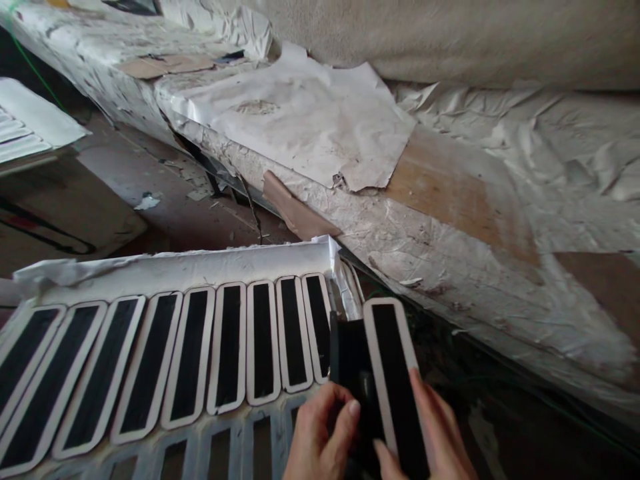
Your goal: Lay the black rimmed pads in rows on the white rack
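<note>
My right hand (pixel 440 427) grips a long black panel with a pale rounded border (pixel 397 373) by its lower part, tilted over the tray's right end. Beside it, my left hand (pixel 325 430) has thumb and fingers pinched at the lower edge of a dark black piece (pixel 350 353). What this piece is cannot be made out fully. Several similar bordered panels (pixel 227 347) lie side by side in the white-lined tray (pixel 190 263), left of my hands. Grey slotted strips (pixel 195 450) show below that row.
A long, stained, paper-covered bench (pixel 440 247) runs diagonally behind the tray, with a loose white sheet (pixel 300 120) and a brown flap (pixel 295 207) at its edge. A box (pixel 65 200) stands at left, with debris on the floor.
</note>
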A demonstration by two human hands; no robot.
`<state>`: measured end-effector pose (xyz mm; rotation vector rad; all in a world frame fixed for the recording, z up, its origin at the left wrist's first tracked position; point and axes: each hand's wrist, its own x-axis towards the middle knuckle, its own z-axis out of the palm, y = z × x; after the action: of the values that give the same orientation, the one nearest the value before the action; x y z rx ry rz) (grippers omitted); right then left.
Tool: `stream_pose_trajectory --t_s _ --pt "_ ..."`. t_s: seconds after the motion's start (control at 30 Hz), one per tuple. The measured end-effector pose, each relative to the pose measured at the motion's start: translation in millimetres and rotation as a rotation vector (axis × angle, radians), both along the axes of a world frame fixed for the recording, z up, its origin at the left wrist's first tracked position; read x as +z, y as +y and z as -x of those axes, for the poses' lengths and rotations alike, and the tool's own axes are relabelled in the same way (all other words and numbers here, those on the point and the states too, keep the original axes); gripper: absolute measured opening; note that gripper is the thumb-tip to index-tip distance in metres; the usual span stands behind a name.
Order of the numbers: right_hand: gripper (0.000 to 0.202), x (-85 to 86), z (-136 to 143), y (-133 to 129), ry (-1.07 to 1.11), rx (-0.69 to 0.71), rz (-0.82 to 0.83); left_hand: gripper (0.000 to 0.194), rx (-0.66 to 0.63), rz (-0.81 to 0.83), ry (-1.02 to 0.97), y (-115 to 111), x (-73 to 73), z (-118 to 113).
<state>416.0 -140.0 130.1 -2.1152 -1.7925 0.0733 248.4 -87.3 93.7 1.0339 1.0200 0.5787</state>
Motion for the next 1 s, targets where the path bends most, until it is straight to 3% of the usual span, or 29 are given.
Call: stream_pose_trajectory --t_s 0.13,0.27,0.5,0.7,0.87,1.0 --pt "0.08 -4.1 -27.6 37.2 0.034 -0.036 -0.137 0.024 -0.006 -0.46 0.286 36.7 -35.5 3.0" --pt "0.08 -16.0 -33.7 77.3 0.068 -0.03 -0.253 0.041 -0.174 -0.749 0.511 70.1 -69.1 1.0" --pt "0.083 -43.2 -38.6 109.8 0.058 -0.006 -0.337 0.059 -0.489 -0.772 0.747 94.5 -83.9 -4.1" --pt "0.086 -75.5 -35.3 98.5 0.023 0.03 -0.265 0.062 -0.509 -0.848 0.786 94.4 -98.0 -1.0" --pt "0.088 -97.5 -32.0 76.2 0.087 0.006 -0.073 0.06 -0.5 -0.844 0.789 96.5 -96.4 -2.5" --pt "0.09 -106.7 -26.9 78.2 0.155 -0.079 0.065 0.053 -0.475 -0.872 0.799 98.4 -94.2 -5.6"
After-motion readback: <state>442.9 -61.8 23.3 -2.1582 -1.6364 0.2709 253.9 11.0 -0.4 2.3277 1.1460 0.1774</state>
